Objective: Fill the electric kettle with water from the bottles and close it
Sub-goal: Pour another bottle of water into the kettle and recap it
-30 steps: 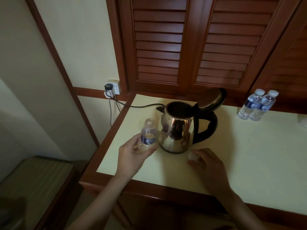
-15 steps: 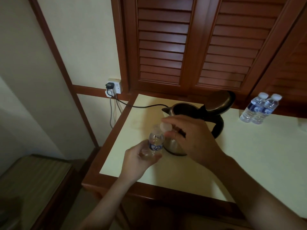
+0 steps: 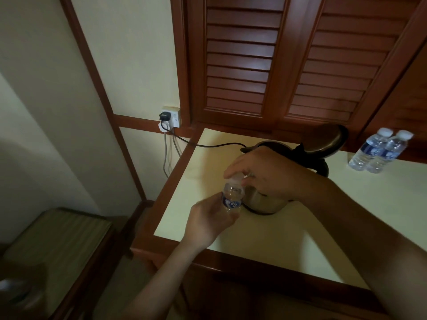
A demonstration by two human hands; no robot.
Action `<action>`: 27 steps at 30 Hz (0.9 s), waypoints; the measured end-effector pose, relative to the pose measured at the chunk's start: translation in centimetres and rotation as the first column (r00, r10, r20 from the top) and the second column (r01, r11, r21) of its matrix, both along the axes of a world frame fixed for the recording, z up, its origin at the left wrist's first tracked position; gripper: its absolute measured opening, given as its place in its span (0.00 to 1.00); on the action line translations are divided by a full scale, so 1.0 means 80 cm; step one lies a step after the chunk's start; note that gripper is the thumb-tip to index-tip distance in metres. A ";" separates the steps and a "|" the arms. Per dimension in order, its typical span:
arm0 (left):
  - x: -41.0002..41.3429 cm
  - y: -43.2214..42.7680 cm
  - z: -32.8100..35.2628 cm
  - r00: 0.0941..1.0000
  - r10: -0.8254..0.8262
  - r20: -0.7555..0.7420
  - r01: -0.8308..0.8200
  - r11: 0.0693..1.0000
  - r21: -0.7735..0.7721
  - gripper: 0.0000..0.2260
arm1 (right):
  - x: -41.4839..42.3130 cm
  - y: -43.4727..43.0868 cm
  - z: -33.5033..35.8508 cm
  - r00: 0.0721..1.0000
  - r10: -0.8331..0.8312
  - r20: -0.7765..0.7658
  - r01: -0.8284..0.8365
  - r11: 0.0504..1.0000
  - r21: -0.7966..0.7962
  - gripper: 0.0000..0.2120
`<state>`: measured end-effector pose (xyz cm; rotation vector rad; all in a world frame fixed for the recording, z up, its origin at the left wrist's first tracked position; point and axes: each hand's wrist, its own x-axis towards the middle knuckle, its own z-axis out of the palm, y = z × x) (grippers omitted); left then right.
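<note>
The left hand (image 3: 208, 221) grips the bottle (image 3: 232, 199) low, steadying it upright just in front of the kettle (image 3: 265, 203), so the right hand (image 3: 268, 172), fingers curled, can pinch the cap (image 3: 238, 176) onto its neck. The lid (image 3: 328, 139) stands open, likely for the 2 bottles (image 3: 379, 151) far right. 1 s ago the right hand held the cap down on the tabletop (image 3: 346, 215)

On a cream-topped wooden table (image 3: 288, 239), a steel electric kettle (image 3: 265, 204) sits toward the back left. Just left of it, the left hand (image 3: 208, 224) grips a small clear plastic water bottle (image 3: 232, 199) from below; the right hand (image 3: 270, 174) pinches its top. Two capped plastic bottles (image 3: 369, 153) stand together at back right.
</note>
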<state>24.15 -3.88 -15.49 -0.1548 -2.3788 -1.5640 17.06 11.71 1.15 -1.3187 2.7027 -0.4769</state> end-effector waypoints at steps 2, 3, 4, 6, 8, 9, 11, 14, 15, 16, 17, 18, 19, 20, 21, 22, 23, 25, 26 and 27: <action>0.001 0.000 0.001 1.000 -0.008 0.001 0.008 1.000 -0.008 0.08 | -0.003 0.000 0.006 1.000 -0.004 -0.013 0.004 0.999 0.049 0.17; 0.001 0.000 0.002 1.000 -0.006 0.001 0.006 1.000 -0.017 0.08 | -0.004 -0.001 0.009 1.000 -0.010 -0.020 0.012 0.997 0.074 0.17; 0.001 0.000 0.002 1.000 -0.004 0.002 0.004 1.000 -0.027 0.09 | -0.005 -0.001 0.010 1.000 -0.015 -0.025 0.017 0.995 0.097 0.17; 0.001 0.000 0.001 1.000 0.005 0.009 -0.005 0.999 -0.043 0.09 | -0.005 -0.003 0.014 1.000 -0.009 -0.024 0.012 0.992 0.127 0.16; 0.002 0.000 0.003 0.999 -0.005 0.036 0.005 1.000 -0.022 0.10 | -0.005 -0.004 0.017 1.000 0.015 -0.022 -0.012 0.991 0.131 0.16; 0.002 0.001 0.005 0.999 -0.013 0.050 0.014 1.000 -0.009 0.10 | -0.006 -0.003 0.019 1.000 0.014 -0.013 -0.012 0.991 0.130 0.16; 0.003 0.001 0.009 0.997 -0.022 0.069 0.022 1.000 0.008 0.10 | -0.008 -0.001 0.022 1.000 -0.012 0.007 0.011 0.992 0.125 0.16; 0.004 0.001 0.009 0.998 -0.002 0.067 0.001 1.000 0.018 0.09 | -0.004 -0.006 0.023 1.000 0.011 -0.023 -0.008 0.991 0.131 0.11; 0.004 0.001 0.008 0.997 0.012 0.070 -0.013 1.000 0.014 0.09 | -0.002 -0.009 0.021 0.996 0.040 -0.083 -0.026 0.986 0.165 0.12; 0.004 0.002 0.008 0.997 0.023 0.070 -0.024 1.000 0.010 0.08 | 0.000 -0.011 0.016 0.991 0.039 -0.127 -0.014 0.981 0.192 0.14; 0.004 0.003 0.006 0.997 0.037 0.068 -0.037 0.999 0.004 0.08 | 0.001 -0.013 0.011 0.983 0.041 -0.180 -0.001 0.977 0.215 0.16; 0.003 0.003 0.006 0.997 0.052 0.063 -0.051 0.999 -0.007 0.08 | 0.002 -0.015 0.005 0.971 0.042 -0.236 0.013 0.973 0.229 0.17; 0.003 0.003 0.005 0.996 0.062 0.059 -0.061 0.998 -0.019 0.08 | 0.002 -0.014 -0.001 0.963 0.031 -0.268 0.037 0.970 0.242 0.17; 0.003 0.003 0.004 0.996 0.062 0.058 -0.061 0.998 -0.024 0.09 | 0.002 -0.014 -0.006 0.955 0.028 -0.294 0.047 0.969 0.244 0.16; 0.003 0.003 0.004 0.997 0.056 0.060 -0.054 0.998 -0.022 0.10 | 0.003 -0.016 -0.013 0.958 0.042 -0.283 0.042 0.959 0.281 0.13; 0.003 0.003 0.004 0.997 0.046 0.059 -0.045 0.999 -0.022 0.10 | 0.007 -0.016 -0.020 0.972 0.060 -0.228 0.013 0.951 0.308 0.10; 0.004 0.003 0.004 0.998 0.038 0.055 -0.037 0.999 -0.028 0.11 | 0.007 -0.017 -0.025 0.977 0.029 -0.212 0.042 0.947 0.320 0.15; 0.004 0.004 0.006 0.997 0.041 0.059 -0.039 0.998 -0.042 0.12 | 0.014 -0.022 -0.018 0.939 -0.072 -0.337 0.181 0.936 0.302 0.19; 0.004 0.003 0.007 0.996 0.048 0.073 -0.046 0.998 -0.035 0.13 | 0.012 -0.019 -0.015 0.914 -0.064 -0.401 0.188 0.942 0.279 0.26; 0.003 0.002 0.006 0.995 0.048 0.087 -0.047 0.999 -0.022 0.13 | 0.009 -0.017 -0.016 0.923 -0.083 -0.375 0.174 0.961 0.215 0.27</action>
